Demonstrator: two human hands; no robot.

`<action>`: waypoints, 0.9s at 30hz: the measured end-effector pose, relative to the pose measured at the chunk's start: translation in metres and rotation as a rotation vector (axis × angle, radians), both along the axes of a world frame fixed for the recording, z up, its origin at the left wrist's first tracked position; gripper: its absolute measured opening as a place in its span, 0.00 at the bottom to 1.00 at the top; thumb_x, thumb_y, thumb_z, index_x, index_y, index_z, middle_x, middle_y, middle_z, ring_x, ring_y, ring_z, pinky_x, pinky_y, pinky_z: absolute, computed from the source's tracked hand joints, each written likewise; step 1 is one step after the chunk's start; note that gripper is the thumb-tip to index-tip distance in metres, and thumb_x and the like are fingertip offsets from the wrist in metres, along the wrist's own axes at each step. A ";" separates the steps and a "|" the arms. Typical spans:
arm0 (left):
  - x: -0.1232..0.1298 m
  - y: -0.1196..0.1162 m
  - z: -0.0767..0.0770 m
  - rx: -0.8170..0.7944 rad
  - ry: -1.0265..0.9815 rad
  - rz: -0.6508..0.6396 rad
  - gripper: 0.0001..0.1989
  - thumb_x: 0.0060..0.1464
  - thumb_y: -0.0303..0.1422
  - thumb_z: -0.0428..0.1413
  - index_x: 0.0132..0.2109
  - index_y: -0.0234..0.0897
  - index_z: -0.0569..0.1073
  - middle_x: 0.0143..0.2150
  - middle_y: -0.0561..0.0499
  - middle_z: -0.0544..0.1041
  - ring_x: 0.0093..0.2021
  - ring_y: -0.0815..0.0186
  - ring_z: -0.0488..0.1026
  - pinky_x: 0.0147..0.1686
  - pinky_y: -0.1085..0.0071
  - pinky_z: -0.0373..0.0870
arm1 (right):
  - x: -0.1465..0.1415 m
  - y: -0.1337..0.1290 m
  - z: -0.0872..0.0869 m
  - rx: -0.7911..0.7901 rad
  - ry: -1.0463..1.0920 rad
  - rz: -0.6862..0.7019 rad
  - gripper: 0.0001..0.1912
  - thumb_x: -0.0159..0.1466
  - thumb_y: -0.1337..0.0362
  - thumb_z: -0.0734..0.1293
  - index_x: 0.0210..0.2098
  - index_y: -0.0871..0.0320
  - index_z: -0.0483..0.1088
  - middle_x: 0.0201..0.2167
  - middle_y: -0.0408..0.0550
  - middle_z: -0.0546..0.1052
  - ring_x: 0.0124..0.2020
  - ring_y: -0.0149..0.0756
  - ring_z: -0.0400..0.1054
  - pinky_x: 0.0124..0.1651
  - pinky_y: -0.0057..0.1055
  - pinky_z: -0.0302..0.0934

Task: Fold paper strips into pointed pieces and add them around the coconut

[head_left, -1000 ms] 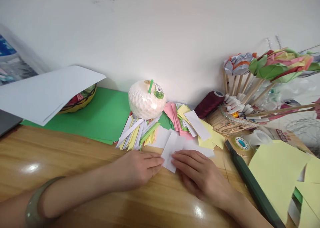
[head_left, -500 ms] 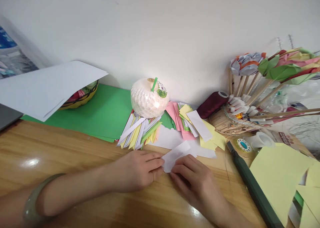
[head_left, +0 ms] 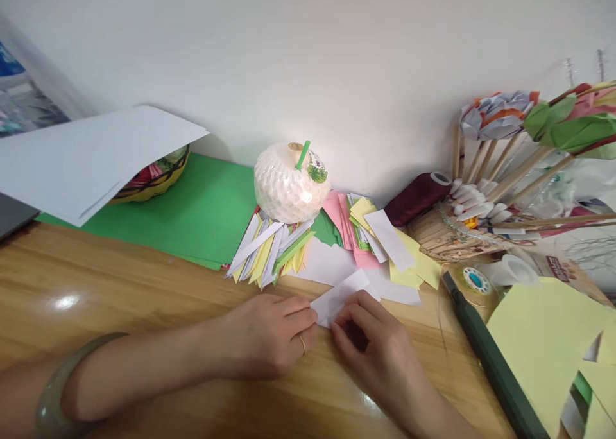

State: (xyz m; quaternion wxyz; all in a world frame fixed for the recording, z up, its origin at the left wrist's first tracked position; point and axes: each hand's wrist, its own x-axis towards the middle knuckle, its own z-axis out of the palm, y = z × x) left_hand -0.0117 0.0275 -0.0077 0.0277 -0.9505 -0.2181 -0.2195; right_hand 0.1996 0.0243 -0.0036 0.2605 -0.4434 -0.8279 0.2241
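Note:
A small white paper strip [head_left: 337, 299] lies at a slant on the wooden table between my hands. My left hand [head_left: 276, 335] has its fingers together on the strip's left end; the thumb is mostly hidden. With thumb and forefinger, my right hand [head_left: 373, 339] pinches the strip's lower right edge. Just beyond are a pile of folded paper strips [head_left: 267, 253] in white, yellow and green, some white scraps [head_left: 327, 260], and a stack of pink, yellow and white slips [head_left: 368, 230].
A netted white coconut [head_left: 291, 185] stands by the wall. Green sheets [head_left: 206, 201] and a basket under white paper [head_left: 101, 156] are on the left. To the right are a maroon thread spool [head_left: 416, 198], paper flowers [head_left: 500, 115], a dark green cutter [head_left: 495, 355] and yellow paper [head_left: 539, 336].
The view has shifted slightly. My right thumb and forefinger have drawn together at the strip's edge, and the left hand has rolled a little over the strip's left end.

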 end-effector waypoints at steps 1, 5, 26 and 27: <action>0.000 0.000 0.000 -0.004 0.006 0.000 0.10 0.62 0.23 0.46 0.40 0.30 0.72 0.36 0.44 0.75 0.39 0.63 0.72 0.38 0.69 0.74 | 0.000 0.000 0.000 -0.001 -0.004 -0.002 0.09 0.63 0.71 0.59 0.27 0.57 0.62 0.27 0.44 0.64 0.26 0.31 0.60 0.27 0.28 0.56; 0.003 0.000 -0.001 -0.031 0.053 0.008 0.09 0.61 0.24 0.49 0.47 0.26 0.70 0.35 0.46 0.73 0.37 0.61 0.71 0.33 0.68 0.72 | 0.000 0.000 0.001 -0.002 -0.028 -0.007 0.08 0.63 0.71 0.59 0.27 0.57 0.61 0.27 0.44 0.65 0.26 0.31 0.60 0.27 0.28 0.55; 0.004 0.005 0.007 0.149 0.083 0.189 0.10 0.63 0.24 0.46 0.44 0.26 0.72 0.42 0.41 0.72 0.46 0.58 0.67 0.49 0.59 0.63 | 0.016 -0.013 0.022 0.195 -0.306 0.326 0.13 0.63 0.71 0.59 0.46 0.61 0.70 0.35 0.50 0.74 0.38 0.39 0.66 0.40 0.35 0.65; 0.005 0.004 0.006 0.146 0.060 0.169 0.11 0.63 0.24 0.45 0.44 0.27 0.72 0.41 0.42 0.72 0.45 0.59 0.67 0.49 0.60 0.63 | 0.012 -0.016 0.020 0.202 -0.318 0.307 0.13 0.63 0.70 0.61 0.47 0.61 0.69 0.36 0.50 0.74 0.37 0.40 0.67 0.39 0.35 0.65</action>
